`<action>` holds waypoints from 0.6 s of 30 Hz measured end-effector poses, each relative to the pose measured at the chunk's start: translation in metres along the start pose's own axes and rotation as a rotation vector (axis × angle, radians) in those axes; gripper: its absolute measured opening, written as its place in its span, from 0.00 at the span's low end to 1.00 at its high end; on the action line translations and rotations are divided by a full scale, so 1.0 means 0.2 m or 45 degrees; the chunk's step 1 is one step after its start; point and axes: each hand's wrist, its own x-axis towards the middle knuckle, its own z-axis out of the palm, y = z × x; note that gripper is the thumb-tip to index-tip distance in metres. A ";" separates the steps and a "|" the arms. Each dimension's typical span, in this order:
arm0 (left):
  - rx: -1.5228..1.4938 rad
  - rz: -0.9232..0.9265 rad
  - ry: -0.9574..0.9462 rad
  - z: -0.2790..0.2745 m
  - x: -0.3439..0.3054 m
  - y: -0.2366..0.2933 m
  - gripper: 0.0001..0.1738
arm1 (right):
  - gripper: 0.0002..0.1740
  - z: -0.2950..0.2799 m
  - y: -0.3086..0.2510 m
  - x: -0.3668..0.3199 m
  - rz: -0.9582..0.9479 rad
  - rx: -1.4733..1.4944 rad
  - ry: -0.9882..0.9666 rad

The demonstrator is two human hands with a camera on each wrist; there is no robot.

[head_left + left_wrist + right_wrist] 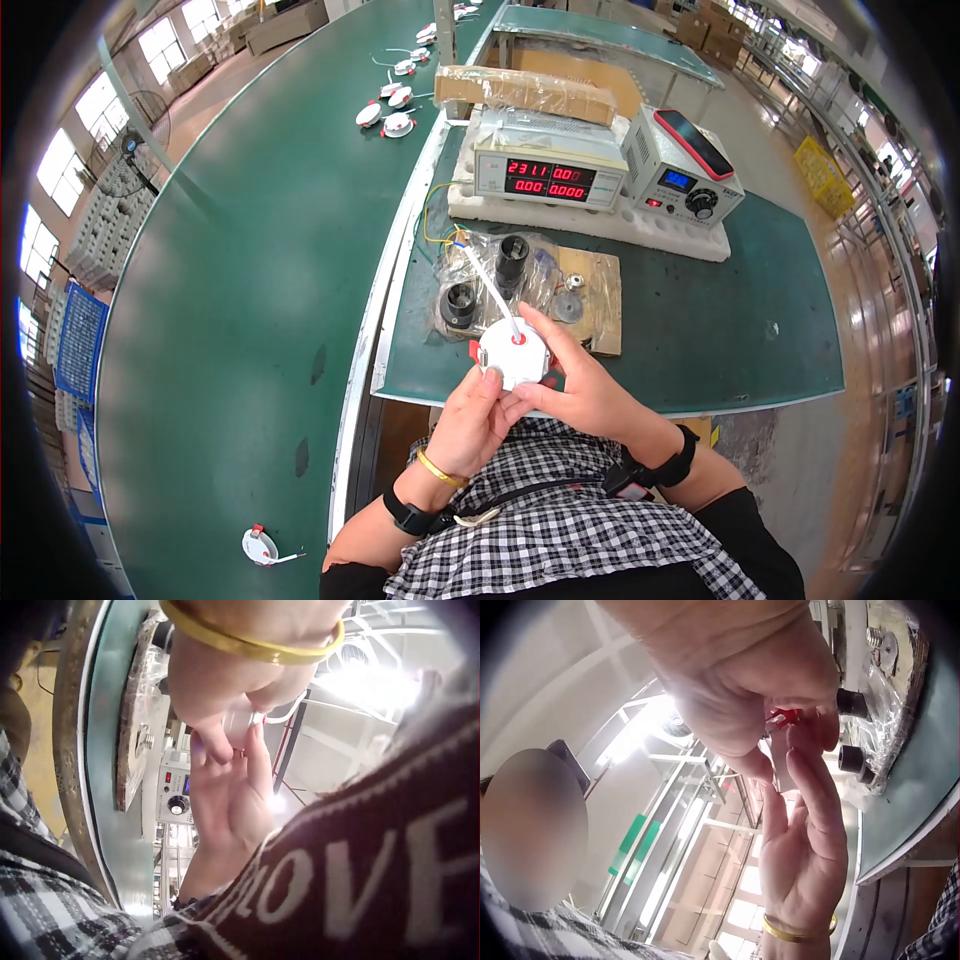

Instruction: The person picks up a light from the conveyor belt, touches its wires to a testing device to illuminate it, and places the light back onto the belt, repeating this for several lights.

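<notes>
Both hands hold a round white downlight (pixel 512 362) with red spring clips, just in front of the bench edge in the head view. My left hand (pixel 472 422) pinches its near left rim, thumb on the white back. From the right, my right hand (pixel 585 392) grips the other side, with its index finger by the cable entry. A white cable (pixel 492 283) rises from the middle of the downlight toward thin yellow wires (pixel 436 222) on the bench. In the right wrist view, a red clip (pixel 784 718) shows between the fingers; the fingers partly hide the light's body.
Past the hands lies a wooden board (pixel 605 285) with two black lamp sockets (pixel 512 258) and plastic wrap. Behind stand a meter (pixel 548 180) with red digits and a grey dial box (pixel 680 190) bearing a phone (pixel 694 143). Several downlights (pixel 398 125) lie on the green belt (pixel 250 300) at left.
</notes>
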 end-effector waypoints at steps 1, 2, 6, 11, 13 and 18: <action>0.019 0.024 -0.005 0.00 0.00 -0.01 0.25 | 0.45 0.00 -0.01 0.00 -0.003 -0.001 0.001; 0.040 0.049 -0.011 0.00 0.00 -0.02 0.24 | 0.44 0.00 -0.02 -0.01 0.010 -0.043 0.009; 0.118 0.061 0.044 0.01 -0.01 -0.04 0.23 | 0.42 0.02 -0.03 -0.01 0.054 0.032 0.049; 0.234 0.061 0.169 -0.05 -0.04 0.00 0.21 | 0.43 0.03 0.04 0.01 -0.061 -0.102 -0.029; 0.333 0.072 0.242 -0.12 -0.12 0.14 0.21 | 0.43 0.01 -0.02 0.02 0.036 -0.079 -0.070; 1.032 -0.048 0.816 -0.52 -0.59 0.70 0.27 | 0.35 -0.19 0.11 -0.04 0.063 -0.022 0.134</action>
